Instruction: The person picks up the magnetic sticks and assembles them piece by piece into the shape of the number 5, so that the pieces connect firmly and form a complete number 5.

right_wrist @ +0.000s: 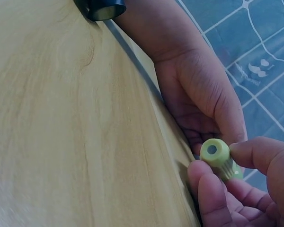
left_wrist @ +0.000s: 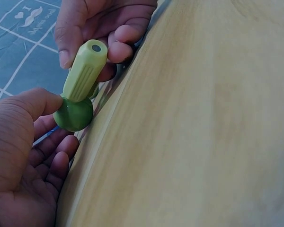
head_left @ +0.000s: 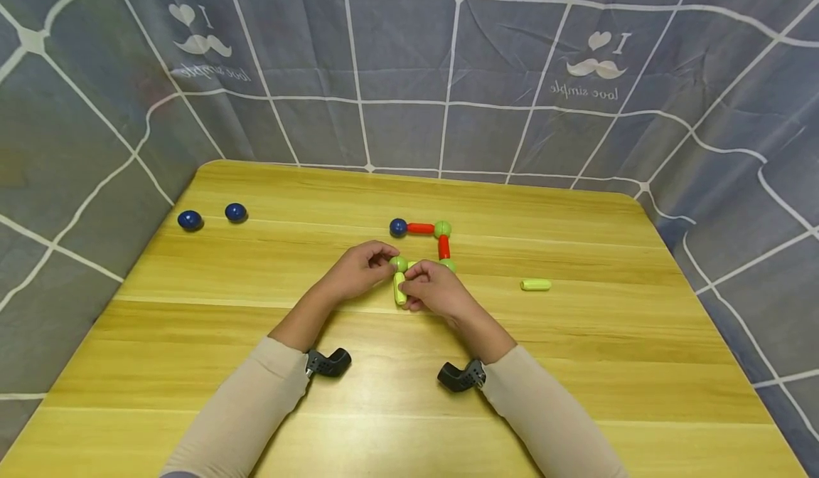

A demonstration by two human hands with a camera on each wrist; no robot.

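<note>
My left hand (head_left: 358, 272) pinches a green ball (left_wrist: 74, 116) between thumb and fingers. Against that ball stands one end of a yellow-green magnetic rod (left_wrist: 85, 73), which points toward me in the head view. My right hand (head_left: 438, 290) grips this rod by its sides; a dark round magnet shows in its free end in both wrist views. Another yellow-green rod (head_left: 412, 264) runs right from the held ball, partly hidden by the right hand. It leads toward a green ball (head_left: 449, 265), joined by a red rod (head_left: 444, 247) to a further green ball (head_left: 442, 229).
From the back green ball a second red rod (head_left: 420, 228) reaches a blue ball (head_left: 398, 227). A loose yellow-green rod (head_left: 535, 284) lies to the right. Two blue balls (head_left: 190, 220) sit at the far left. Grey curtain (head_left: 409, 65) surrounds the wooden table (head_left: 384, 421).
</note>
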